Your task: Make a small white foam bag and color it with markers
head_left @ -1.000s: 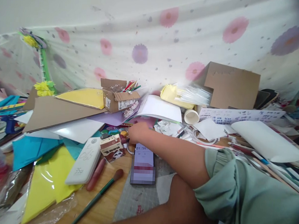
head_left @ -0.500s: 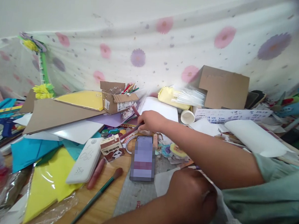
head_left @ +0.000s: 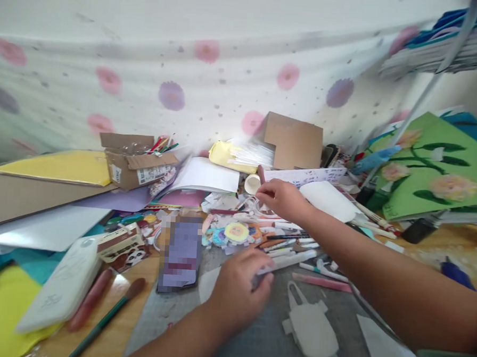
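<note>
Right hand [head_left: 281,199] swung rightward of phone [head_left: 184,250], pinching 1 reddish-brown stick [head_left: 260,174] beyond phone, to its right. Left hand [head_left: 239,282], right of phone: curled, grip unclear. Best keep pinch light, steady.

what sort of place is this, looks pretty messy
Most likely a craft workspace, though whether at home or elsewhere I can't tell. A grey cutting mat, a pale cutout with limb-like tabs, and scattered pens suggest it.
</note>
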`<state>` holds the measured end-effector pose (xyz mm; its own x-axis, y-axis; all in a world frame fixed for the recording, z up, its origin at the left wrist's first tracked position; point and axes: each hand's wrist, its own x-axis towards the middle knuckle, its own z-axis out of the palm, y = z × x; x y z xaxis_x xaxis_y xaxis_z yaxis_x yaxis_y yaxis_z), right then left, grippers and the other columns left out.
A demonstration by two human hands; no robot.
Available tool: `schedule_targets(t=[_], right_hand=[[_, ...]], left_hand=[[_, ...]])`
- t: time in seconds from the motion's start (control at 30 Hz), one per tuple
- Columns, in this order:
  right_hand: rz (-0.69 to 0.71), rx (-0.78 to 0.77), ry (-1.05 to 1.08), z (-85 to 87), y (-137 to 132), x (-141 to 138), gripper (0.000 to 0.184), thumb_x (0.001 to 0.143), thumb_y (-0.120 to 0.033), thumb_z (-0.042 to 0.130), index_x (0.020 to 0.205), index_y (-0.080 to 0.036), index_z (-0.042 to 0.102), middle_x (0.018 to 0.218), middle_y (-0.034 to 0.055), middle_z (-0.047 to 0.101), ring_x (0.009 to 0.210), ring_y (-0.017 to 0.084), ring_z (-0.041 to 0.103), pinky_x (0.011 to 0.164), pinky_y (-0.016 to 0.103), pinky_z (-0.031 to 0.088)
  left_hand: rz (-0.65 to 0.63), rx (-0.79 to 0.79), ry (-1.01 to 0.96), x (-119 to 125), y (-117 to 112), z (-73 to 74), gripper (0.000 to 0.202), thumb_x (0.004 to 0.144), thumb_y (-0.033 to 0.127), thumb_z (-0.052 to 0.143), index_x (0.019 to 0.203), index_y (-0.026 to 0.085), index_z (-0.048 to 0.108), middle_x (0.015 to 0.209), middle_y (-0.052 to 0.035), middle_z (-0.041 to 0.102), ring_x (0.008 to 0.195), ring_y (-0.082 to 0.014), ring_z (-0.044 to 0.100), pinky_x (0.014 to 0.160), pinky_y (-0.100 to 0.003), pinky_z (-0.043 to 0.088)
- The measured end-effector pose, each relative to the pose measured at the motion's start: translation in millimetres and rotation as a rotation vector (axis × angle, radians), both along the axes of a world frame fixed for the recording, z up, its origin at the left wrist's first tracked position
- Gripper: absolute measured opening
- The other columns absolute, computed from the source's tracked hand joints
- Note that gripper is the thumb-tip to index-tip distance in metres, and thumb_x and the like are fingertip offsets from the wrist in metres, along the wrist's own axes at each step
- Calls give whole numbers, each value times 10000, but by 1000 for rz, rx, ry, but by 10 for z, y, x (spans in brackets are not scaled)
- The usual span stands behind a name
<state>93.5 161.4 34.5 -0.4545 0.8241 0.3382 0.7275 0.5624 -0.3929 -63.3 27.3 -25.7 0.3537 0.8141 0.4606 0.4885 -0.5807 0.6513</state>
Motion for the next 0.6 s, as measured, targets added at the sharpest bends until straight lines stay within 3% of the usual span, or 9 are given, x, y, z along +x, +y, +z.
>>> schedule_targets(t=[0.1,0.2,0.27,0.3,0.37,0.4,0.47,0.53,0.6], right_hand=[[101,-47,32,73,-311,273,242,878,-132,470,942,-164,701,929,70,703,828,170,638,739,257,461],[360,-143,-14,53,-756,432,187,852,-108,562,879,-195,725,898,11,720,840,110,653,770,177,470],[460,-171,-35,24,-994,486,181,822,-73,597,878,-173,736,889,18,720,835,94,653,762,145,466],[528,-200,-39,22,-1063,519,196,819,-64,600,917,-163,738,897,28,723,831,98,655,753,147,471],[566,-298,-55,53,-1067,634,215,836,-111,626,1013,-181,726,942,19,732,851,99,662,765,151,480],[511,-342,-72,83,-998,722,225,851,-147,630,1051,-203,715,969,3,734,868,95,665,778,150,483],[187,-337,-120,138,-743,952,201,886,-215,606,1065,-235,696,1009,-26,724,909,87,663,806,157,486],[-65,-265,-140,145,-397,1209,270,971,-238,454,1164,-157,624,1116,63,677,1007,142,631,886,271,489],[-305,-212,-195,73,-63,1429,268,954,-269,493,1169,-147,597,1217,106,607,1073,217,594,922,427,477]], left_hand=[[256,-187,-349,20,2,18,454,825,215,564,1259,187,432,1235,-139,585,890,-193,651,759,-341,541],[239,-488,-682,79,-31,29,594,836,371,610,1346,266,325,1307,-103,539,825,-170,663,681,-309,549],[129,-738,-721,111,-63,30,541,849,467,581,1314,241,422,884,-30,694,595,-153,623,530,-266,499],[63,-813,-667,118,-75,30,464,831,492,598,1179,186,567,646,-1,661,527,-147,582,499,-245,470],[38,-816,-607,118,-86,33,351,789,504,645,851,163,704,531,-2,619,520,-139,554,500,-224,453],[52,-796,-610,112,-84,36,348,779,512,650,787,171,719,540,-7,628,540,-144,563,513,-226,464],[113,-753,-634,92,-68,46,326,769,515,653,783,201,741,658,-18,687,622,-165,608,577,-249,511],[159,-724,-606,65,-43,50,299,767,502,651,798,221,748,798,-27,725,716,-191,642,656,-280,546],[164,-689,-503,31,-13,37,281,758,484,656,737,216,735,902,-34,729,765,-202,652,701,-288,554]])
